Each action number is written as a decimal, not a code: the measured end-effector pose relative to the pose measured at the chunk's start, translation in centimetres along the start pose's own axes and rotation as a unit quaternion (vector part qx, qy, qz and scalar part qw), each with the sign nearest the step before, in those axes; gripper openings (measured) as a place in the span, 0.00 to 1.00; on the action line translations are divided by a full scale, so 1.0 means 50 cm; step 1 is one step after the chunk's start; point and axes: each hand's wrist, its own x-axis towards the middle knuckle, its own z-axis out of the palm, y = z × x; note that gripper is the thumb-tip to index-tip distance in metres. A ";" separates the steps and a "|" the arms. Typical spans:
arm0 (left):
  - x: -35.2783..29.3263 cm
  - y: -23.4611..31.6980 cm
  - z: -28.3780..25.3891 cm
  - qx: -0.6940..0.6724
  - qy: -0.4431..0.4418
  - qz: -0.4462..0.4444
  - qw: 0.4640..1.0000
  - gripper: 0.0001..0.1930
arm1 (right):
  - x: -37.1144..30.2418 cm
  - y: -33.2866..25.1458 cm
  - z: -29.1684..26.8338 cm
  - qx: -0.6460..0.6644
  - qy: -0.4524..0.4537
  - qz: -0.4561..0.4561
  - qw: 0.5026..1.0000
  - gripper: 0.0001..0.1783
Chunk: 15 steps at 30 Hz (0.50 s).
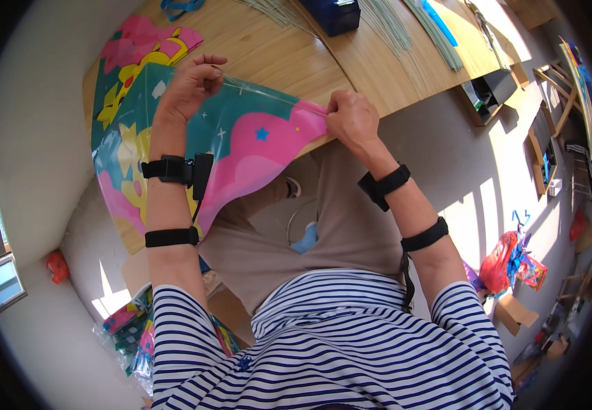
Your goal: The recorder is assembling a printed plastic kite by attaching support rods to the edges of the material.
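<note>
A kite sheet (197,137) printed in green, pink and yellow lies over the left end of the table, part of it hanging past the near edge. My right hand (353,119) is closed in a fist round its pink pointed corner. Above the sheet's far edge is my left hand (197,85), fingers curled and thumb pressed in; whatever it pinches is too small to make out. A thin line, perhaps a rod, runs along that edge between my hands. Behind my left hand lies another kite piece (132,61) in pink, yellow and green.
Thin pale rods (383,27) lie in bundles on the wooden table (275,65), around a dark blue box (333,15). A blue strap (181,7) rests at the far left. Colourful packed sheets (132,335) are piled on the floor at left; red bags (500,263) sit at right.
</note>
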 end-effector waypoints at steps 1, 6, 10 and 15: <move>-0.004 0.003 0.010 0.016 0.014 0.004 1.000 0.13 | 0.002 0.001 0.000 -0.002 0.003 0.001 1.000 0.06; -0.041 0.008 0.084 0.075 0.031 0.039 0.996 0.14 | 0.006 0.016 0.001 0.019 -0.008 -0.014 1.000 0.06; -0.055 0.017 0.120 0.128 0.001 0.072 0.989 0.15 | 0.002 0.031 -0.019 0.121 -0.026 -0.005 0.992 0.08; -0.056 0.016 0.158 0.159 -0.018 0.085 0.983 0.16 | -0.010 0.000 -0.046 0.244 -0.029 -0.002 0.969 0.14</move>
